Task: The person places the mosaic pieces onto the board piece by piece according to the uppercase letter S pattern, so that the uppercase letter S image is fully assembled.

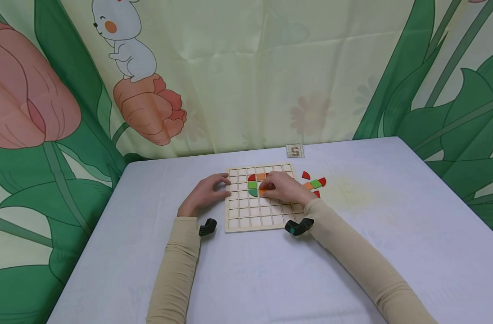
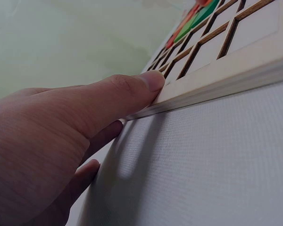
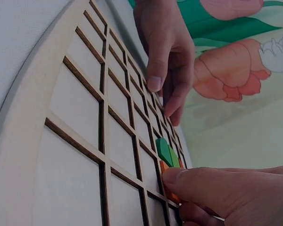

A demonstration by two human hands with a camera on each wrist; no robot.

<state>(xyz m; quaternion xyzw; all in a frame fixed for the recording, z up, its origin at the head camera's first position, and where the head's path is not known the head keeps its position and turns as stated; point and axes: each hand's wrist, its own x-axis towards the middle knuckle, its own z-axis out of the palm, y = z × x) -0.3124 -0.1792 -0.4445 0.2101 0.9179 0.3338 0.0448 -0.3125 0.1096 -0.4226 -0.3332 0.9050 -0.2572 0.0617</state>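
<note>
A wooden grid board (image 1: 254, 227) lies flat on the table. My left hand (image 1: 207, 191) is at its left edge; the left wrist view has the thumb (image 2: 151, 81) resting on the rim and the other fingers spread beside it. With thumb and fingers my right hand (image 1: 282, 186) pinches an orange tile (image 3: 171, 194) at a grid cell, right of a green rounded tile (image 1: 253, 193). Above that sit a green square tile (image 1: 252, 184), a red rounded tile (image 1: 252, 177) and an orange square tile (image 1: 260, 176). The right hand hides part of the grid.
Several loose tiles lie right of the board, among them a red rounded one (image 1: 306, 175), a green square (image 1: 315, 183) and another red one (image 1: 322, 181). A small patterned card (image 1: 295, 150) lies at the table's back edge, before a printed curtain (image 1: 238, 90).
</note>
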